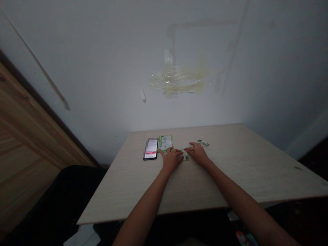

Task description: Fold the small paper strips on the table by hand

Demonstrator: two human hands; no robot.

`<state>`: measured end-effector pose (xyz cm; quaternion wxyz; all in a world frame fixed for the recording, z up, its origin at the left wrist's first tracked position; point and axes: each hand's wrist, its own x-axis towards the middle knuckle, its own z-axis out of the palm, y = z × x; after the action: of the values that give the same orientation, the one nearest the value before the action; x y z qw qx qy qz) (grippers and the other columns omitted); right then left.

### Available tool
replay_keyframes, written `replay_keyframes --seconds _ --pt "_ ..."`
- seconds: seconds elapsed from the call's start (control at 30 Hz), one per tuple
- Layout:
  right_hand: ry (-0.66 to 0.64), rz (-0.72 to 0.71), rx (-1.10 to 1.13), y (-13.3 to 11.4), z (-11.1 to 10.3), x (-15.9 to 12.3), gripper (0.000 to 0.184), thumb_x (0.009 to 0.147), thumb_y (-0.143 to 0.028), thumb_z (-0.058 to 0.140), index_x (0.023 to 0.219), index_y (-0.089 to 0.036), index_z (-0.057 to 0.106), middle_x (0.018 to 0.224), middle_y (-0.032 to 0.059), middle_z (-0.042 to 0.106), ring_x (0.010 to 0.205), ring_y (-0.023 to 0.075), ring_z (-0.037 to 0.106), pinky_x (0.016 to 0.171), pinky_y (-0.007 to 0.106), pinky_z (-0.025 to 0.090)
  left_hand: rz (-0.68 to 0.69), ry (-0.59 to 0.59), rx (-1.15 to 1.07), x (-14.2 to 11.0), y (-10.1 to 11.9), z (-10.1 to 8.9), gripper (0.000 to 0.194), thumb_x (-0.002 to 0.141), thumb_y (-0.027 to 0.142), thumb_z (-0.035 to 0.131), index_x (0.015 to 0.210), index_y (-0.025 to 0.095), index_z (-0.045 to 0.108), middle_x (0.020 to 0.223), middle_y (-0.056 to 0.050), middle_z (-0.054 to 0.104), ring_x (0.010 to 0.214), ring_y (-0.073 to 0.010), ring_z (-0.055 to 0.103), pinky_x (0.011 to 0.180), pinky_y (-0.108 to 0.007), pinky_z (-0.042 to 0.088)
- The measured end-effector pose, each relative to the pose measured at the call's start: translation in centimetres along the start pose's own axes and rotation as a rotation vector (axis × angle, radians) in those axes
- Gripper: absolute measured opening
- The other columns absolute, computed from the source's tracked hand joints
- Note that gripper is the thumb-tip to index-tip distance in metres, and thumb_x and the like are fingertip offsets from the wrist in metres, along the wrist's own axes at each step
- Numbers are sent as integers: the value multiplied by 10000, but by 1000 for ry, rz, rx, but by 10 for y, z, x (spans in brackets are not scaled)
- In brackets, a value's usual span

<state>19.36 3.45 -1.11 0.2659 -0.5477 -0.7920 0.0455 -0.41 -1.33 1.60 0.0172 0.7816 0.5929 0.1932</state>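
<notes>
A small printed card or sticker (185, 156), pale with coloured patches, lies on the table between my two hands. My left hand (172, 159) rests palm down with its fingers spread, and the fingers on its inner side touch the card's left edge. From the other side, my right hand (199, 154) reaches the card with stretched fingertips, its fingers apart. Which fingers press on the card is too small to make out. Just beyond my left hand lies a green and white printed packet (166, 141), its near edge partly covered by that hand.
A phone (151, 149) with a lit screen lies left of the packet. A crumpled green and white scrap (203, 142) is beyond my right hand. The light wooden table (220, 184) meets a white wall (107, 68) bearing old clear tape (176, 82).
</notes>
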Motion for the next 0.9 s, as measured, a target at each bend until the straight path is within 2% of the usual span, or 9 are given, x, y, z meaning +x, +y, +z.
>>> replay_keyframes --seconds 0.3,0.5,0.6,0.73,0.9 --pt "13 48 -76 -11 2 1 334 945 -341 536 1249 -324 675 1360 110 573 1254 295 477 1061 473 355 -6 7 -31 1 -1 3 264 882 480 594 1117 446 709 1236 15 699 1313 -348 418 1058 -812 -30" --pt "-6 32 -79 -9 4 -3 371 941 -317 526 1295 -320 636 1391 101 551 1281 292 453 1079 485 330 -45 106 12 0 -2 5 353 848 523 620 1175 403 679 1359 -5 620 1372 -359 348 1071 -803 -20" --pt "-22 7 -67 -6 3 -5 384 938 -314 526 1307 -285 630 1392 112 555 1290 298 451 1076 479 344 -55 112 50 -1 -2 6 399 839 541 621 1195 367 672 1375 -35 604 1372 -366 348 1079 -800 16" --pt "-13 -21 -25 0 4 -6 375 918 -318 566 1273 -237 655 1363 129 575 1273 286 476 1077 455 362 -76 106 56 -1 -4 6 386 838 529 626 1173 347 687 1356 -53 611 1361 -363 361 1099 -779 42" --pt "56 -31 46 10 8 -7 322 863 -340 645 1136 -185 718 1248 145 623 1212 277 520 1070 447 379 -81 111 23 0 -7 6 299 866 493 603 1110 365 718 1332 -36 625 1348 -362 376 1089 -793 8"
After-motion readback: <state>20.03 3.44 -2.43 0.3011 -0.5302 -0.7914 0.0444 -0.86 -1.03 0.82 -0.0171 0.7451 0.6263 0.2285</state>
